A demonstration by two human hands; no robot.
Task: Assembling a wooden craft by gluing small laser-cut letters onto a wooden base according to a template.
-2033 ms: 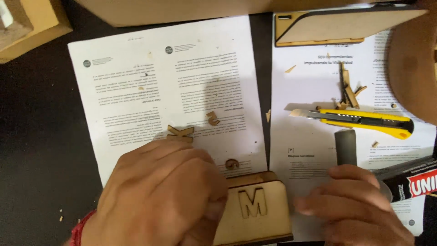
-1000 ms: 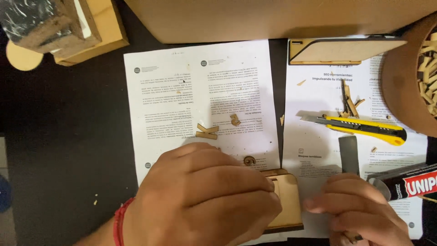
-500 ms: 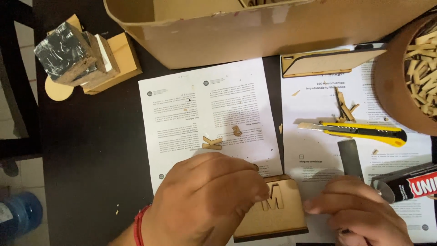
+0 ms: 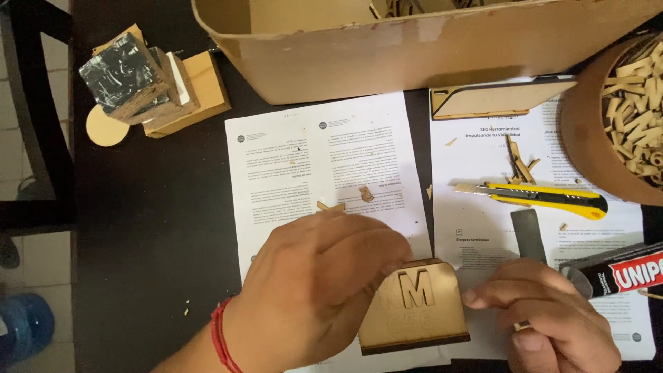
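The left hand (image 4: 318, 290) presses palm-down on the flat tan wooden plaque with a raised letter (image 4: 414, 307), lying on the printed sheets; the plaque, half hidden a second ago, now shows more. The right hand (image 4: 545, 321) curls loosely beside it, fingertips at its edge. One big cardboard box (image 4: 414, 48), two printed paper sheets (image 4: 324, 173), one yellow utility knife (image 4: 539, 199).
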